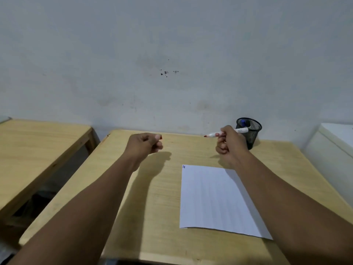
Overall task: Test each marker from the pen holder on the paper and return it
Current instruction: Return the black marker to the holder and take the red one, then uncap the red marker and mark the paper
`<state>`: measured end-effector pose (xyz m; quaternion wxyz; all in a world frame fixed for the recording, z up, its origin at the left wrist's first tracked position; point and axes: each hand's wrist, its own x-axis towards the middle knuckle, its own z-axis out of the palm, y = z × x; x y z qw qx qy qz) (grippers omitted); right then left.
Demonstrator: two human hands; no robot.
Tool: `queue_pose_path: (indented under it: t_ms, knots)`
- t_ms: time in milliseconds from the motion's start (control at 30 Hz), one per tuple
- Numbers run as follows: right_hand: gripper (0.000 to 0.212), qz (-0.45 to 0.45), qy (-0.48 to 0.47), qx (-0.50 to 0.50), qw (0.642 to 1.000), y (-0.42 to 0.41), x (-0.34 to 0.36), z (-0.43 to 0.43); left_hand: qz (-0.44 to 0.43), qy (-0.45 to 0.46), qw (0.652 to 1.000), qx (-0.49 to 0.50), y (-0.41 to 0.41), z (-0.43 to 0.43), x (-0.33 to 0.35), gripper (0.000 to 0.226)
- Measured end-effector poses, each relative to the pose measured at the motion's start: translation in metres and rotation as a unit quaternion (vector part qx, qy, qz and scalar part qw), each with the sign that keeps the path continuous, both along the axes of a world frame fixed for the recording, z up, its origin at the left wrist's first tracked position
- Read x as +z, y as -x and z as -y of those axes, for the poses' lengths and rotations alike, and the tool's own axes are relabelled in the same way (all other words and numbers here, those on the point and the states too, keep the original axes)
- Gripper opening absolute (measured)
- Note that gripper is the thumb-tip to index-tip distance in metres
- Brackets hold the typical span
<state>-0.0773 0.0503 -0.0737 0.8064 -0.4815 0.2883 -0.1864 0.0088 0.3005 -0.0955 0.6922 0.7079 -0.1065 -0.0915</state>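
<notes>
My right hand (228, 144) grips a white marker (214, 134) held level above the desk, its bare red tip pointing left. My left hand (144, 144) is closed to the left of it, with a small red piece, apparently the marker's cap (161, 138), peeking out at the fingertips. A black mesh pen holder (251, 133) stands at the desk's far right, just behind my right hand, with a blue marker (243, 122) inside. A white sheet of paper (214, 197) lies on the desk under my right forearm, with two short dark strokes (184, 166) at its top left corner.
The wooden desk (152, 207) backs onto a pale wall. A second wooden table (38, 148) stands to the left across a gap. A white object (332, 142) sits at the right edge.
</notes>
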Motion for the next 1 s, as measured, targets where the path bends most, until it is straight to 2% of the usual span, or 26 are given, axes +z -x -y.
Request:
queue_pose_path:
  t_ms: [67, 167, 267, 367, 500, 633, 700, 1000]
  knots:
    - [0.024, -0.030, 0.057, 0.029, 0.998, 0.009, -0.005, 0.001, 0.050, -0.124, 0.991, -0.021, 0.000, -0.010, -0.009, 0.006]
    - [0.023, -0.043, 0.130, 0.125, 0.983, 0.013, -0.022, -0.027, 0.139, -0.307, 0.937, -0.097, 0.013, 0.011, -0.025, 0.012]
    - [0.025, -0.058, 0.202, 0.155, 0.965, 0.014, -0.039, -0.047, 0.169, -0.389, 0.895, -0.141, 0.021, 0.027, -0.036, 0.019]
    - [0.016, -0.033, 0.195, 0.140, 0.970, 0.015, -0.049, -0.050, 0.154, -0.383, 0.899, -0.145, 0.022, 0.026, -0.038, 0.020]
    - [0.020, -0.038, 0.167, 0.101, 0.980, 0.018, -0.056, -0.050, 0.113, -0.359, 0.914, -0.150, 0.022, 0.026, -0.039, 0.029]
    - [0.018, -0.027, 0.196, 0.080, 0.977, 0.016, -0.064, -0.052, 0.120, -0.389, 0.900, -0.155, 0.023, 0.030, -0.044, 0.066]
    - [0.011, -0.019, 0.214, 0.078, 0.973, 0.016, -0.068, -0.051, 0.133, -0.406, 0.891, -0.155, 0.023, 0.032, -0.045, 0.074]
    - [0.010, -0.042, 0.326, 0.070, 0.942, 0.021, -0.074, -0.056, 0.117, -0.406, 0.889, -0.177, 0.022, 0.033, -0.038, 0.075]
